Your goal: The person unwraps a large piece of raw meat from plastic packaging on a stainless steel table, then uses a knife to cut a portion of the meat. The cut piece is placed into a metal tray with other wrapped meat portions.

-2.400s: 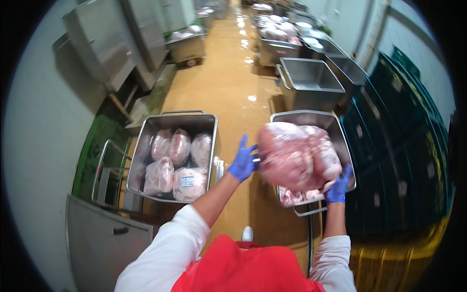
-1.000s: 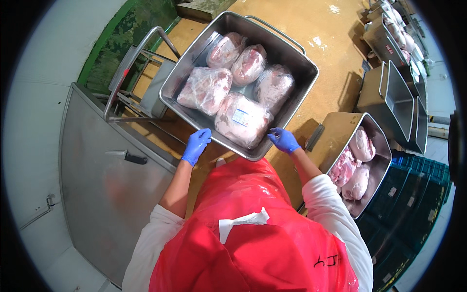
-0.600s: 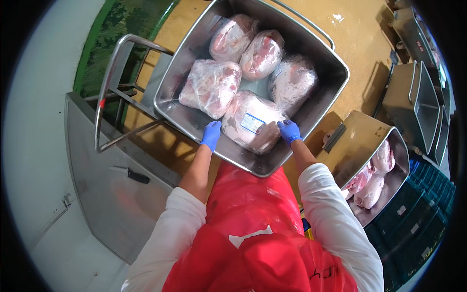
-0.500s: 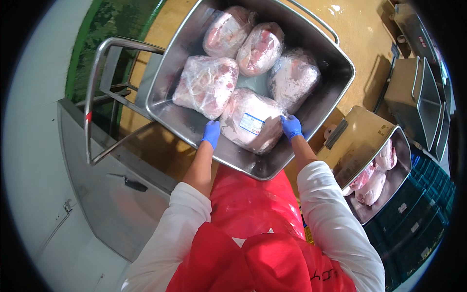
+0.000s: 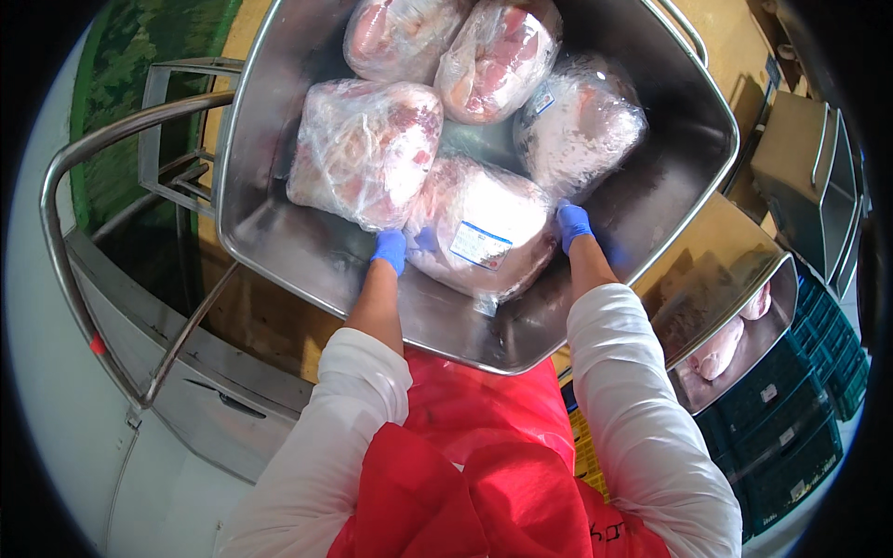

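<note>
The person's left hand (image 5: 391,249), in a blue glove, is at the near left side of a labelled wrapped meat piece (image 5: 521,219), and the gloved right hand (image 5: 574,223) is at its right side, set a little farther from the body. The piece lies between the two sets of fingers, inside a steel bin (image 5: 684,130), near the wall closest to the person. Its long axis appears to run crosswise, from one hand toward the other, slanting slightly toward the body on the right. Neither hand is clearly nearer: each seems to touch its own side. The fingers are bent in against the plastic, but their tips are hidden, so whether they grip or only press cannot be told. The white label (image 5: 480,244) faces up between them.

Just beyond the left fingers, a blockier wrapped piece (image 5: 367,153) lies close against the labelled one. Just beyond the right fingers, a rounded wrapped piece (image 5: 581,130) slants away. Two more wrapped pieces (image 5: 405,37) (image 5: 498,60) lie side by side, farther out from both hands. Well to the left of the left fingers is a bent metal rail (image 5: 58,200); to the right of the right fingers, a second bin (image 5: 693,265) holds pale meat (image 5: 716,349).
</note>
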Demonstrator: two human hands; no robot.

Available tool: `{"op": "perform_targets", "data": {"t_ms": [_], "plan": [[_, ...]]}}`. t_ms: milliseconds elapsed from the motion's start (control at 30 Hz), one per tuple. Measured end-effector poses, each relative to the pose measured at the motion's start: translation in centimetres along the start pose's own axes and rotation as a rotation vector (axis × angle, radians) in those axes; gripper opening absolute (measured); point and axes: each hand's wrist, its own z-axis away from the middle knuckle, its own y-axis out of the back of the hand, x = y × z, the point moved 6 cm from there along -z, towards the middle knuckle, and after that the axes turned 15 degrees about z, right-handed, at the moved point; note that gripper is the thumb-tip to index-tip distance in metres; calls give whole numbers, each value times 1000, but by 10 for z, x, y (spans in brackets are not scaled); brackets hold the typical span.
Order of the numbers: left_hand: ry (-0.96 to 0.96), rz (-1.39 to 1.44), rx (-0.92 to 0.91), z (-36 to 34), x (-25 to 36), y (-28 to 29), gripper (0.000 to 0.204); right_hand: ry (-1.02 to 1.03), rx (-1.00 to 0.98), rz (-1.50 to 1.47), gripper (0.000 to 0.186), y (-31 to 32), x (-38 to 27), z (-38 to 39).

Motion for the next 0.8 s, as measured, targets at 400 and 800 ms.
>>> {"op": "perform_targets", "data": {"t_ms": [400, 800], "plan": [[-143, -948, -137, -111, -95, 63, 33, -353, -125, -446, 49, 52, -58, 83], [73, -342, -569, 24, -16, 1, 44, -168, -262, -724, 51, 54, -51, 80]]}}
